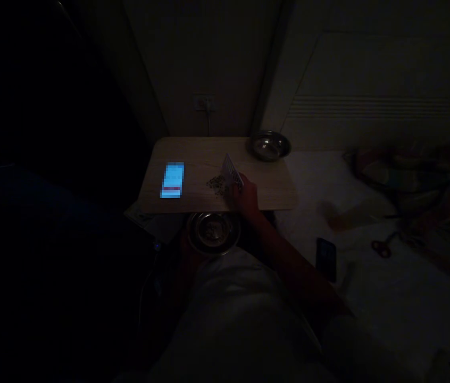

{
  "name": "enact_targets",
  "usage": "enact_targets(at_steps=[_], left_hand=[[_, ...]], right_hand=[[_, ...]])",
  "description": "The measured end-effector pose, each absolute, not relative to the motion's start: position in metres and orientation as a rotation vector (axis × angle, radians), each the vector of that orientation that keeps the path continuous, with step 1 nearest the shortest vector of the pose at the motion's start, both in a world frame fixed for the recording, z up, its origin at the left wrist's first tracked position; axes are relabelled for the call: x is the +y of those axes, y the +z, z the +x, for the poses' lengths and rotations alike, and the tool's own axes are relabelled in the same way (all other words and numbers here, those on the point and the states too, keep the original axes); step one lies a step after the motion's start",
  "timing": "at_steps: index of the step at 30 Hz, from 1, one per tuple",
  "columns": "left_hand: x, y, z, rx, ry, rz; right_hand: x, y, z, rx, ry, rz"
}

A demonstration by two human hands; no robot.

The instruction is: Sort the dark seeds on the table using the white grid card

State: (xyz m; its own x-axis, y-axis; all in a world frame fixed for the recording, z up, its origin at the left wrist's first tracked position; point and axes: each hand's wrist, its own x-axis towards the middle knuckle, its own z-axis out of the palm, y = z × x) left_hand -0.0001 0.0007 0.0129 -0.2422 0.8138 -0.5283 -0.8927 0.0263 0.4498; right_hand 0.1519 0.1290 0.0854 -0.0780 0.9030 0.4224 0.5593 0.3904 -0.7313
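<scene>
My right hand (pixel 246 196) grips a thin, pale, striped flat piece like a card (pixel 232 170), tilted on its edge over the small table (pixel 197 149). Just left of it lies a scattered patch of small dark bits, like seeds or grains (pixel 216 184). Below the table's front edge, my left hand (pixel 190 250) holds a shiny metal bowl (pixel 233 242) from its left side, the fingers mostly lost in the dark. Some small bits appear to lie inside this bowl.
A lit phone (pixel 172 180) lies on the table's left. Another metal bowl (pixel 270 147) stands at the back right corner. On the white surface at right are a dark phone (pixel 326 259) and red-handled scissors (pixel 381 248). A wall socket (pixel 204 102) holds a plugged cable. The room is very dark.
</scene>
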Motion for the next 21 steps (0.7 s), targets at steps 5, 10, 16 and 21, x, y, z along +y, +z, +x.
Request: enact_targets(at_steps=[5, 10, 16, 21], left_hand=[[0.001, 0.012, 0.0, 0.842, 1.605, -0.115], [0.003, 0.013, -0.001, 0.824, 1.581, -0.107], [0.002, 0.013, 0.0, 0.84, 1.594, -0.088], [0.003, 0.014, 0.0, 0.868, 1.598, -0.053]], right_hand=[[0.144, 0.085, 0.184, -1.522, 0.568, -1.235], [0.153, 0.09, 0.214, -1.449, 0.778, -1.154], [0.146, 0.098, 0.233, -1.656, 1.052, -1.121], [0.143, 0.095, 0.229, -1.86, 1.129, -1.065]])
